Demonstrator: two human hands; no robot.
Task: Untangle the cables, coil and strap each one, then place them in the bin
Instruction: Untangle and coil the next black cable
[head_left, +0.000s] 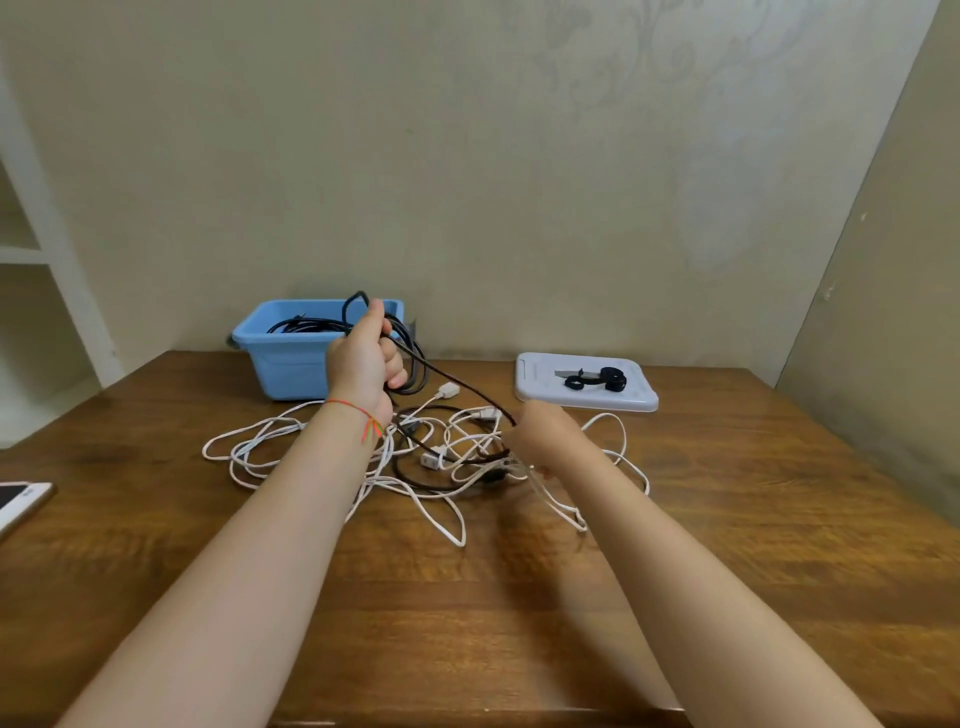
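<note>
Both forearms reach out from the near edge over the wooden bench (727, 519), the largest thing in view, which carries everything else. At its far left stands the blue bin (291, 358), against the wall, with dark coiled cable already lying inside. Across the middle of the bench sprawls a tangle of white cables (322, 441), their loops crossing one another and a black cable (452, 382) that runs through the heap. To the far right sits a white tray (634, 397) holding black straps (608, 379). A phone (21, 501) lies at the left edge of the bench, partly cut off.

Left hand (366, 364) is raised in front of the bin, fingers curled round several hanging loops of the black cable. From there the cable slants down, drawn straight, to the right hand (540, 441), which is blurred but grips the same cable low over the tangle. A thin coloured string circles the left wrist.
</note>
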